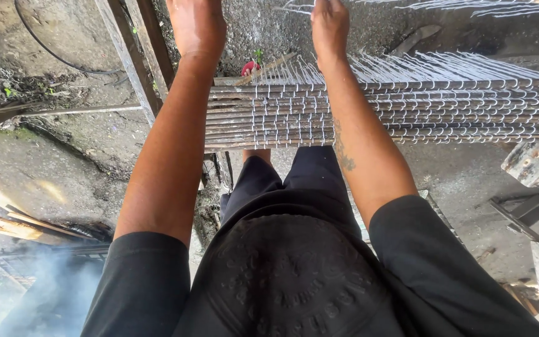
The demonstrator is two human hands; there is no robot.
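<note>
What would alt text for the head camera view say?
Seen from above, a person in black clothes reaches both arms forward, left hand and right hand, over a stack of metal rods bound with rows of white wire loops. Concrete ground lies below, with smoke at lower left.

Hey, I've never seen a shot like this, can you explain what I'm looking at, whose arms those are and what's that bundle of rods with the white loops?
The one picture comes from a camera worn on a person's head, looking straight down their body. Both bare arms reach forward. The left hand and right hand are at the top edge, fingers cut off, so what they grip cannot be seen. Below them lies a flat row of long metal rods laced with white wire loops. Underneath are black shorts, rough concrete ground, and smoke at lower left.
</note>
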